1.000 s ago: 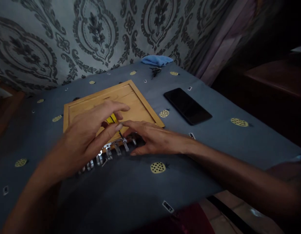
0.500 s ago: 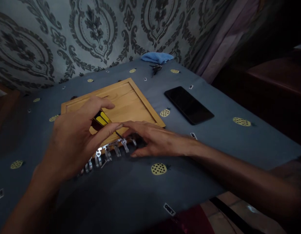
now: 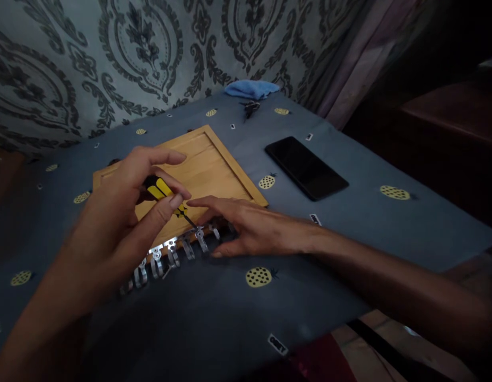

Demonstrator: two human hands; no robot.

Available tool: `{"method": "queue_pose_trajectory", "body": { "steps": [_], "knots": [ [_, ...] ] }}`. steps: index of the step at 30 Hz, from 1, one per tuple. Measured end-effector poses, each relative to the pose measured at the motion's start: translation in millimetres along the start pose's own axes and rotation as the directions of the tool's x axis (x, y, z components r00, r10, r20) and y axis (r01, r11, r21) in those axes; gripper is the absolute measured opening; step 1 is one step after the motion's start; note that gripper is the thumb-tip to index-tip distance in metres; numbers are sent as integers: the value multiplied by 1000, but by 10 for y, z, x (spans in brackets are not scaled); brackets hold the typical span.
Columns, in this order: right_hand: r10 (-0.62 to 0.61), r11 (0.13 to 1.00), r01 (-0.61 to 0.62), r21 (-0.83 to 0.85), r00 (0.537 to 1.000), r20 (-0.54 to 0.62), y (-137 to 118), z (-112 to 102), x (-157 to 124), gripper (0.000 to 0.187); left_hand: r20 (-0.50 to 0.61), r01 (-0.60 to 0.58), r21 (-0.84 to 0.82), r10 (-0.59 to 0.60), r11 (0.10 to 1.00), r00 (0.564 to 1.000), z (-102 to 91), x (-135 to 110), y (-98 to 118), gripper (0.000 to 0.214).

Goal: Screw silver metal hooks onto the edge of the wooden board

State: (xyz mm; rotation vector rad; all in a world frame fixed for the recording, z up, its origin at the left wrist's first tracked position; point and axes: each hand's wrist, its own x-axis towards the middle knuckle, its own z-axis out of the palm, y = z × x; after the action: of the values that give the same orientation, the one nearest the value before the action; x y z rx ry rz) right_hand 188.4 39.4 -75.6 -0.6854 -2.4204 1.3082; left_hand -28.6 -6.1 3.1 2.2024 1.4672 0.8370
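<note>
Between the thumb and fingers of my left hand (image 3: 114,212) is a yellow and black screwdriver (image 3: 162,190). Its tip points down to the right and meets a metal hook rail (image 3: 172,245) at one of the hooks. The rail, with several curved hooks, runs along the near edge of a framed wooden board (image 3: 225,170) lying on the table. My right hand (image 3: 253,228) rests at the rail's right end, thumb and fingers apart on either side of the edge; its fingertips partly hide the last hooks.
A black phone (image 3: 306,168) lies right of the board. Farther back are a set of keys (image 3: 250,109) and a folded blue cloth (image 3: 251,89), near the patterned curtain (image 3: 150,53). A pineapple-print cloth (image 3: 309,286) covers the table.
My left thumb and fingers have shifted on the screwdriver, so more of its handle shows. The tip stays at the same hook. My right hand holds its place; the view has shifted slightly.
</note>
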Motion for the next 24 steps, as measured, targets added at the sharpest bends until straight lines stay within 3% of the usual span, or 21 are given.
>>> {"method": "queue_pose_trajectory", "body": {
  "steps": [8,15,17,21,24],
  "knots": [
    [3,1000,-3,-11,1000,-9,2,6,3,81,5,21,-29,-21,999,1000,-40,-27,4,30],
    [53,998,-54,27,998,21,-58,-25,-4,83,-204,11,307,54,952,977,41,-35,10,25],
    [55,998,-56,29,998,22,-59,-22,-7,81,-157,-23,354,84,935,984,25,-35,3,25],
    [42,999,-42,-4,999,9,-38,-8,-7,80,61,-127,289,114,949,992,-87,-46,-65,38],
    [53,998,-53,-19,998,16,-43,-16,-7,75,125,-97,288,63,953,990,-156,-72,-129,44]
  ]
}}
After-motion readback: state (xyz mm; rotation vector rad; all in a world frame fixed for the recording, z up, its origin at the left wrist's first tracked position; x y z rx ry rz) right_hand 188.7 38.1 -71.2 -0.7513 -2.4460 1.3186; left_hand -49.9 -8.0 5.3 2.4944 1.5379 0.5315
